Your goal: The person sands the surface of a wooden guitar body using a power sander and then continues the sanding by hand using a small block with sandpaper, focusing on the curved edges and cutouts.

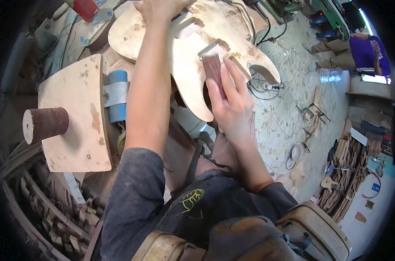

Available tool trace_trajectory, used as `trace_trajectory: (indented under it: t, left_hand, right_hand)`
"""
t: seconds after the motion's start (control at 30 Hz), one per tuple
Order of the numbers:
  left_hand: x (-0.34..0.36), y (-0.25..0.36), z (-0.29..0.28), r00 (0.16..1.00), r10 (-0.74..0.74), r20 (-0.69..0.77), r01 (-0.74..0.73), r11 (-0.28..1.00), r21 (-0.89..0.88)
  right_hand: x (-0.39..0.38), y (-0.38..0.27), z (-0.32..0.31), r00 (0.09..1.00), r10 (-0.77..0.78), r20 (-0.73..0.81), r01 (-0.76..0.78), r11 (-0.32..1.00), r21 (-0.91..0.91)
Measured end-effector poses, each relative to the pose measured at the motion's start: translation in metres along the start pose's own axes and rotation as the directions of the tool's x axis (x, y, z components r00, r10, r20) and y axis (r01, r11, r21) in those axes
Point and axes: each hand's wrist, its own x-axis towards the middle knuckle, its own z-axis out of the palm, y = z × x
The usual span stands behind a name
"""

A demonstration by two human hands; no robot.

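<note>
A pale wooden electric guitar body point(186, 65) with curved horns and cut-out pockets lies in front of me. My left hand point(160, 9) rests on its far part, thumb spread away; the upper edge of the picture cuts off part of the fingers. Between the two horns, my right hand point(232, 102) grips a brown sanding block point(213, 71), fingers along its side. The block's far end meets the edge of the body by a pocket. Fingers and block partly hide the contact.
To the left, a light wooden board point(75, 126) bears a brown sanding drum point(47, 124), beside a blue motor point(117, 95). Wood offcuts point(71, 222) fill the lower left. Clamps point(313, 115) and wood strips point(341, 178) lie at right. A person in purple point(367, 54) stands far right.
</note>
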Motion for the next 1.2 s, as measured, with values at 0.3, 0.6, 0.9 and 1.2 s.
trace_trajectory:
  t: [0.3, 0.6, 0.9, 1.2]
  left_hand:
    - [0.000, 0.004, 0.006, 1.000, 0.002, 0.012, -0.001, 0.999, -0.038]
    - [-0.004, -0.001, 0.009, 1.000, -0.012, 0.020, 0.014, 0.997, -0.070]
    - [-0.010, -0.003, 0.012, 0.993, -0.025, -0.115, 0.020, 0.999, -0.042]
    - [0.000, 0.000, 0.029, 0.971, 0.056, -0.234, -0.046, 0.998, 0.047]
  right_hand:
    - [0.013, 0.005, 0.006, 1.000, -0.006, 0.016, 0.006, 1.000, 0.010]
    - [0.007, 0.011, 0.009, 0.988, -0.146, -0.048, 0.139, 0.983, -0.122]
    - [-0.018, 0.021, 0.007, 0.997, -0.076, 0.032, 0.075, 0.997, 0.031]
    - [-0.016, 0.026, -0.008, 0.987, -0.092, 0.129, 0.089, 0.996, 0.028]
